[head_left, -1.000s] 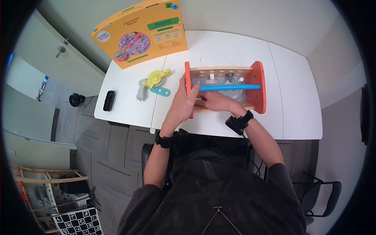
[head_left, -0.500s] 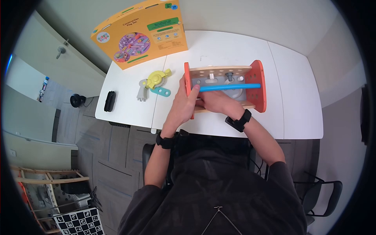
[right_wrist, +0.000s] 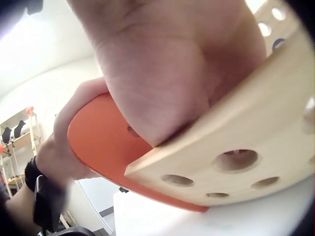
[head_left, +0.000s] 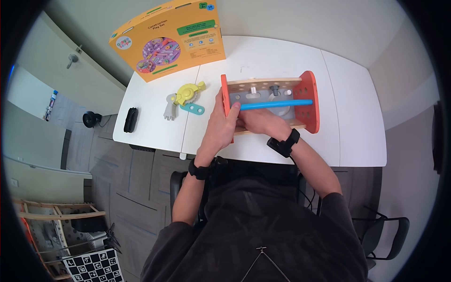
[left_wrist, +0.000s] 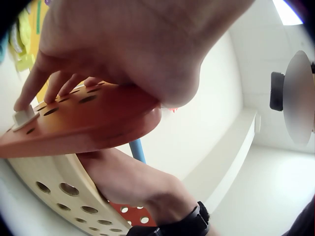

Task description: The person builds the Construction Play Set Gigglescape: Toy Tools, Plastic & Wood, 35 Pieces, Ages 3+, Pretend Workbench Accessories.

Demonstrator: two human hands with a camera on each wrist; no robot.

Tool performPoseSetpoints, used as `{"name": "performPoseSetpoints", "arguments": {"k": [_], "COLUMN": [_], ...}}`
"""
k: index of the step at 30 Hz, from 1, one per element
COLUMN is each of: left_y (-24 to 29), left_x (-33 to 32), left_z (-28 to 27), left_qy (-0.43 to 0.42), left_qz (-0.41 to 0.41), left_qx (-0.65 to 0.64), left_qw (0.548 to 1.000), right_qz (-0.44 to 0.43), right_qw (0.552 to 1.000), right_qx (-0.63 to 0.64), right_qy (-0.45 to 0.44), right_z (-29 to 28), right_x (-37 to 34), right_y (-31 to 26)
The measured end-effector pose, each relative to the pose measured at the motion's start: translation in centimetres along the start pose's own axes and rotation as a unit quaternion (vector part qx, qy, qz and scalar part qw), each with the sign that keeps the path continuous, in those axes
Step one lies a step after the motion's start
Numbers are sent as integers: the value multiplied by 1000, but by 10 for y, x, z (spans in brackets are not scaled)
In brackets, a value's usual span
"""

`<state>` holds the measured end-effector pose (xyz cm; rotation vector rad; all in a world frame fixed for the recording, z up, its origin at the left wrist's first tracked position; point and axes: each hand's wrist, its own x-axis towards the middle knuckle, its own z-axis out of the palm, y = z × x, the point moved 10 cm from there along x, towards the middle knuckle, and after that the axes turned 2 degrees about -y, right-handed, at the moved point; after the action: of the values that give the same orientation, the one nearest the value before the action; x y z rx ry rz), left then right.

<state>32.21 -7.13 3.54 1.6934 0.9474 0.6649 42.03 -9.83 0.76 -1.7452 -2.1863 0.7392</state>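
A toy toolbox with red end panels (head_left: 308,103), perforated wooden sides (right_wrist: 231,142) and a blue bar handle (head_left: 277,104) stands on the table. My left hand (head_left: 219,123) grips its left end panel (left_wrist: 98,118), thumb at the top edge by the bar. In the left wrist view one of its fingertips touches a white bolt head (left_wrist: 24,117) on the panel's outer face. My right hand (head_left: 260,123) reaches inside the box under the bar, against that same panel; its fingers are hidden. White and grey bolts (head_left: 275,89) sit in the far wooden side.
On the white table (head_left: 352,117), left of the toolbox, lie a yellow toy saw piece (head_left: 188,93), a grey claw-shaped piece (head_left: 170,109), a teal strip (head_left: 192,109) and a black case (head_left: 131,120). An orange box (head_left: 169,42) stands behind them.
The toolbox's right end has shifted slightly toward the table's far side. My right wrist has moved slightly; both hands keep nearly the same places at the left panel.
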Motion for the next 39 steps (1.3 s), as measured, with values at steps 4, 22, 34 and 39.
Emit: {"name": "performPoseSetpoints", "arguments": {"k": [4,22,34,39], "left_y": [5,-7,-45,-50], "left_x": [-7,-48,-66,-67], "left_z": [1,13,5,6], "left_qy": [6,-64,-58,-84], "left_qz": [14,44,-37,-39], "left_qx": [-3,25,66,2], "left_qw": [1000,997,995,996], "right_qz": [-1,194,192,147], "right_qw": [999,835,804,793], "right_qx": [37,344,393,467], "right_qy": [22,383,403,362], "right_z": [-12,-65,-20,-10], "right_x": [-15,-229,-213,-207], "right_y": [-8,60,56,68]}}
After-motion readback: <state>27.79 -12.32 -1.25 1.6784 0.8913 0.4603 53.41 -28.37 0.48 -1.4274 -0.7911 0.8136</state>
